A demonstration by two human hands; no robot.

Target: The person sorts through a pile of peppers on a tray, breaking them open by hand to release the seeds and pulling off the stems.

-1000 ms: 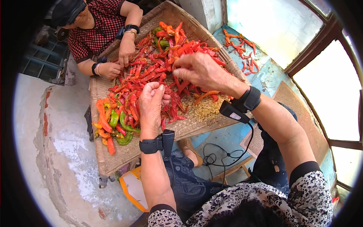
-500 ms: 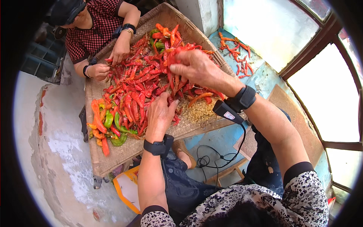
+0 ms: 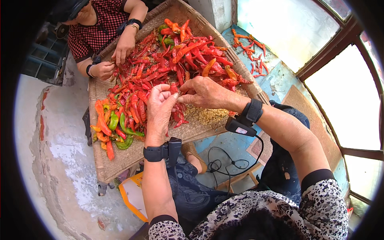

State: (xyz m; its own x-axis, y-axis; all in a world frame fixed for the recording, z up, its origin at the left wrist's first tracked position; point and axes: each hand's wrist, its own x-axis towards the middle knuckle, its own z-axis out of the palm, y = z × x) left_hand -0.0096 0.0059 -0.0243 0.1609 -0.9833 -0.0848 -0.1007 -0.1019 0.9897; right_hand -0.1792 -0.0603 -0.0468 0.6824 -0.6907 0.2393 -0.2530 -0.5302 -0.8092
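left hand [image 3: 161, 107]: fingers curled, thumb nearly meeting the right's, can't tell if it's gripping anything | right hand [image 3: 207, 94]: fingertips bunched, can't tell either | red peppers [image 3: 150, 76]: heaped in the woven tray [image 3: 120, 162], around both hands | black box [image 3: 233, 125], right wrist: 1 pale sticker [image 3: 241, 130], too tiny to read tbh

Whether the left hand [image 3: 160, 110] and right hand [image 3: 208, 94] pinch anything cannot be determined. The upper edge crops the dark cap [image 3: 67, 10] of the co-worker [image 3: 102, 30].
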